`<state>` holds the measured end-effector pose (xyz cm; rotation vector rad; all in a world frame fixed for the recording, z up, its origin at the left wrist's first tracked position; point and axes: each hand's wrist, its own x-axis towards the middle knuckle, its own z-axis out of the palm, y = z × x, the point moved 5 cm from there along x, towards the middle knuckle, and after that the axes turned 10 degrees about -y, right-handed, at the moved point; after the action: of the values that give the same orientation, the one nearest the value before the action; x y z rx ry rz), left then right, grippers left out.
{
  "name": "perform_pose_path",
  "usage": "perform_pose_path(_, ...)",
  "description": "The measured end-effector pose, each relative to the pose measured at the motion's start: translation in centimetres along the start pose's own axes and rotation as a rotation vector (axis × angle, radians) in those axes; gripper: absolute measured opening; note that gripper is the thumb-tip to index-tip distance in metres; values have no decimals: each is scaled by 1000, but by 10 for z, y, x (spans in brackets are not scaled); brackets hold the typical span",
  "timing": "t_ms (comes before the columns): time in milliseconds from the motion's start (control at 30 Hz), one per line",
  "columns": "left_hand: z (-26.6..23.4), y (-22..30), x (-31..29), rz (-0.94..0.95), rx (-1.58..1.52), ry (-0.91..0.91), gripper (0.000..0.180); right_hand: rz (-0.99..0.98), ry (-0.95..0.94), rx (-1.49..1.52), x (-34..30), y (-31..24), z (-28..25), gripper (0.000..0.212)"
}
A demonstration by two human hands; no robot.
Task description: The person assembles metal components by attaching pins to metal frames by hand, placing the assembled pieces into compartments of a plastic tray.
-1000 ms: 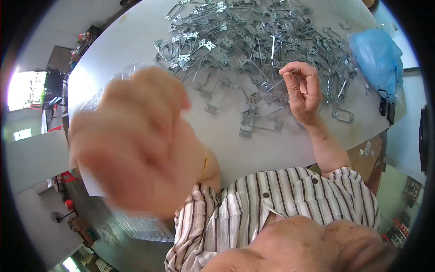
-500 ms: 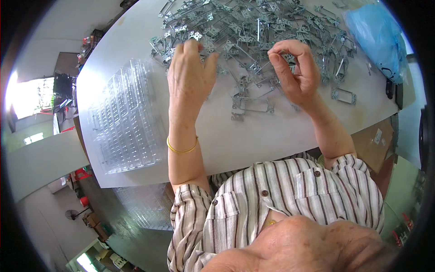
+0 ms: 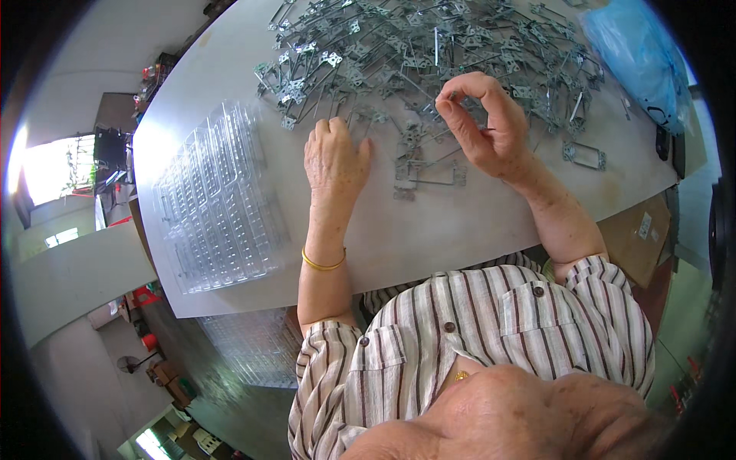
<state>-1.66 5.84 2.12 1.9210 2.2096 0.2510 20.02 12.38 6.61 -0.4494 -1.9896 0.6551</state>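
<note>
A large heap of small silvery metal brackets joined by thin rods covers the far middle of the white table. At the heap's near left edge, my left hand rests palm down on the tabletop, its thumb apart from its fingers. Nothing shows in it, though the fingertips point down and are partly hidden. My right hand is raised over the heap's near right side, thumb and forefinger pinched together. A tiny dark bit shows at the pinch, too small to name. Between the hands lies a rectangular metal frame.
Clear plastic blister trays lie on the table's left, with more trays below its edge. A blue plastic bag sits at the far right. Another metal frame lies right of my right hand. A cardboard box stands beyond the right edge.
My left hand has drawn back from the heap toward me and slightly right, uncovering brackets. My right hand has shifted a little left, still pinched.
</note>
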Motion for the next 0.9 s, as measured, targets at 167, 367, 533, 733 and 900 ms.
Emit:
perform_pose_path(167, -6, 0, -3, 21, 40, 79, 34, 15, -10, 14, 0, 1, 2, 15)
perform_pose_path(367, -14, 8, -10, 12, -22, 182, 35, 9, -25, 5, 1, -1, 2, 14)
perform_pose_path(533, -12, 13, -10, 55, -88, 262, 39, 48, -40, 11, 1, 2, 2, 14)
perform_pose_path(733, -3, 19, -13, 113, -1077, -55, 37, 154, -23, 66, -4, 5, 1, 13)
perform_pose_path(900, 14, 35, -15, 177, -1872, -560, 43, 249, 35, 227, -7, 14, 1, 11)
